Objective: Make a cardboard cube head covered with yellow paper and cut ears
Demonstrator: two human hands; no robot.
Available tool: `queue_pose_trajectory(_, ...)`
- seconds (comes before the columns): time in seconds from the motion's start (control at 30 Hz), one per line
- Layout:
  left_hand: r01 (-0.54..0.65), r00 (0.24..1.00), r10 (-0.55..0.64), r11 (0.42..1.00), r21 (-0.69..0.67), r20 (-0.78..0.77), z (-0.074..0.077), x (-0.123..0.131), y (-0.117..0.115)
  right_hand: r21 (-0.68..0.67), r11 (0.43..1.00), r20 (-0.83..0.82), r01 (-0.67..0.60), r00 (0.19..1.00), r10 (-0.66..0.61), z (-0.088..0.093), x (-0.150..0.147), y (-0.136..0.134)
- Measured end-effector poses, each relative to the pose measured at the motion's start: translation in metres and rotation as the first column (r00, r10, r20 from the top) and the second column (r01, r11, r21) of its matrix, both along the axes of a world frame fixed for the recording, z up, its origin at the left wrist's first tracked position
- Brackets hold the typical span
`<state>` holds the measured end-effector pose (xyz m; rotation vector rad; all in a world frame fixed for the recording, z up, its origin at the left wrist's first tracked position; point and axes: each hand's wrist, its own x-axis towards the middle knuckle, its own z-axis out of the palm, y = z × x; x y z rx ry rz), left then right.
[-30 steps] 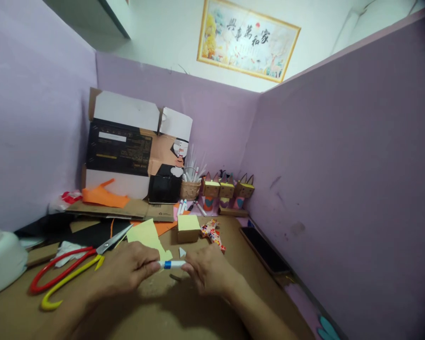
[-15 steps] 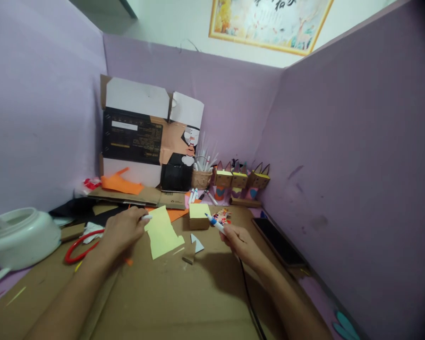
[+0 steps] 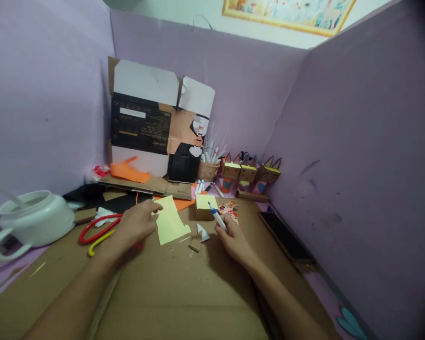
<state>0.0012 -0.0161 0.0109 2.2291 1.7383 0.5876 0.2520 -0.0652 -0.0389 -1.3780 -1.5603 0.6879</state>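
My right hand (image 3: pixel 232 236) is closed round a white marker (image 3: pixel 217 217) with a blue tip, which points up and away, in front of a small cardboard box (image 3: pixel 205 212) with a yellow top. My left hand (image 3: pixel 140 219) is over the left edge of a pale yellow sheet of paper (image 3: pixel 172 222). Its fingers are bent and somewhat apart, with nothing visible in them. A small white triangular scrap (image 3: pixel 203 232) and a bit of cardboard (image 3: pixel 195 243) lie between the hands. Red-handled scissors (image 3: pixel 87 231) are partly hidden by my left forearm.
A white teapot-like pot (image 3: pixel 35 219) stands at the left. Along the back are a flattened carton (image 3: pixel 141 123), a cup of white sticks (image 3: pixel 208 170) and several eared cardboard figures (image 3: pixel 248 174). A phone (image 3: pixel 286 236) lies by the right-hand purple wall (image 3: pixel 357 141).
The small white piece in my left fingers is no longer visible, and that hand has moved to the paper's edge. My right hand still holds the marker. The view has tipped downward.
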Motion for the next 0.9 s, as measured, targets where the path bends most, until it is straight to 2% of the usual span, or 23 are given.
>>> queue_pose_trajectory(0.07,0.093,0.992,-0.096,0.995,0.041,0.084,-0.003,0.021,-0.011,-0.011,1.0,0.011,0.018,1.0,-0.018,-0.003,-0.004,0.001)
queue_pose_trajectory(0.1,0.136,0.987,-0.138,0.99,0.02,0.08,-0.006,0.033,-0.018,-0.018,0.999,0.012,0.027,1.0,-0.027,-0.004,-0.005,0.001)
queue_pose_trajectory(0.23,0.131,0.985,-0.14,0.987,-0.092,-0.098,-0.02,0.068,-0.041,-0.044,0.996,-0.006,0.075,0.997,-0.075,-0.006,-0.005,0.003)
queue_pose_trajectory(0.33,0.157,0.979,-0.169,0.982,-0.104,-0.117,-0.028,0.076,-0.049,-0.074,0.991,-0.046,0.113,0.992,-0.117,-0.006,-0.005,0.005)
queue_pose_trajectory(0.47,0.173,0.983,-0.179,0.979,-0.111,-0.048,-0.029,0.074,-0.05,-0.115,0.984,-0.119,0.137,0.981,-0.15,-0.004,-0.006,0.006)
queue_pose_trajectory(0.57,0.138,0.99,-0.129,0.977,-0.165,0.063,-0.032,0.074,-0.048,-0.162,0.98,-0.19,0.114,0.971,-0.145,0.0,-0.008,0.002)
queue_pose_trajectory(0.67,0.148,0.961,-0.093,0.969,-0.198,0.262,-0.043,0.076,-0.043,-0.235,0.971,-0.269,0.038,0.958,-0.102,0.004,-0.012,-0.005)
queue_pose_trajectory(0.77,0.241,0.856,-0.131,0.957,-0.161,0.501,-0.049,0.08,-0.039,-0.302,0.953,-0.345,-0.032,0.935,-0.078,0.006,-0.017,-0.01)
queue_pose_trajectory(0.83,0.324,0.761,-0.141,0.928,-0.183,0.633,-0.047,0.083,-0.038,-0.321,0.946,-0.4,-0.051,0.912,-0.087,0.007,-0.017,-0.01)
queue_pose_trajectory(0.9,0.404,0.674,-0.1,0.879,-0.252,0.732,-0.04,0.083,-0.038,-0.316,0.947,-0.461,-0.055,0.882,-0.103,0.008,-0.015,-0.009)
